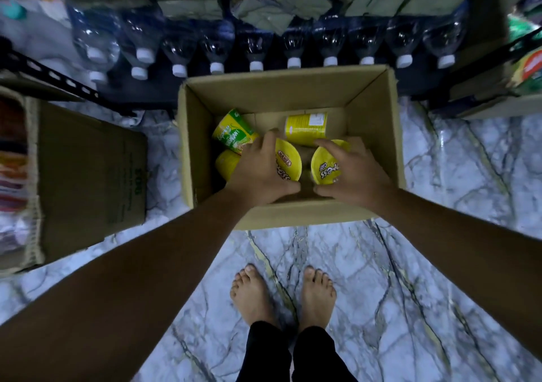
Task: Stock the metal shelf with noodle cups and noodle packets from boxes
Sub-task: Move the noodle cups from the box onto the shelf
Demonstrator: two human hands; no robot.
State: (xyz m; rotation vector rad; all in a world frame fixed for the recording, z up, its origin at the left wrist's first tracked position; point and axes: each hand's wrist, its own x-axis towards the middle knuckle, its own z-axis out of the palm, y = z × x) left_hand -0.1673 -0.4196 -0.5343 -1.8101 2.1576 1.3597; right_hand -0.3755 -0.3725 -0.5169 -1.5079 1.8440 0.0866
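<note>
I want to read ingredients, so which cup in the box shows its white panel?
The cup on its side at the box's far right, just beyond the right hand; the others show yellow lids or green artwork.

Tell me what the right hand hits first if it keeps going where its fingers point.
The right hand, gripping one yellow cup, points at the cup lying on its side. It would probably meet that first, before the box's far wall. Depth is unclear.

Small shop or stockroom by the look: low dark metal shelf [137,94] lined with a row of capped water bottles [293,44], cardboard boxes [372,112] of stock on marble-pattern floor [352,279], packaged goods [528,68] shelved at right.
</note>
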